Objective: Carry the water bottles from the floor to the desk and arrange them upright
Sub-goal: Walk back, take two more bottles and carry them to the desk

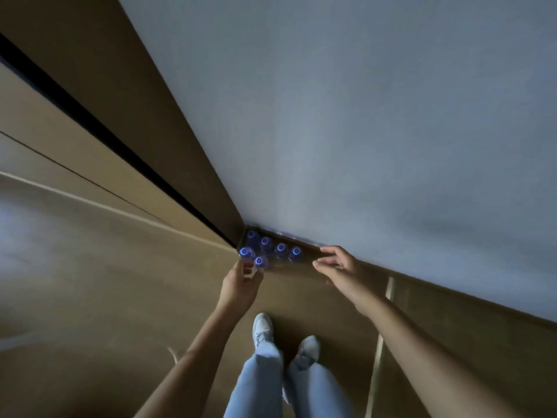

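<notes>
Reaching down for the water bottles (268,250) in the floor corner.

I see six bottles with blue round caps standing close together on the brown floor (90,282), at about 12 o'clock from my shoes (286,336), right where the pale wall (361,116) meets the wooden panel (168,140). My left hand (241,282) is at 7 o'clock from the bunch, and its fingers seem to curl at the nearest bottle (261,262), but the picture is too blurry to tell if it really holds it. My right hand (337,265) is at 3 o'clock, fingers loose and holding nothing. I think it is best to take each bottle by its neck, just under the cap, and lift straight up so the others don't tip. The bottles look clear, smooth and slippery; the desk is not in view.
</notes>
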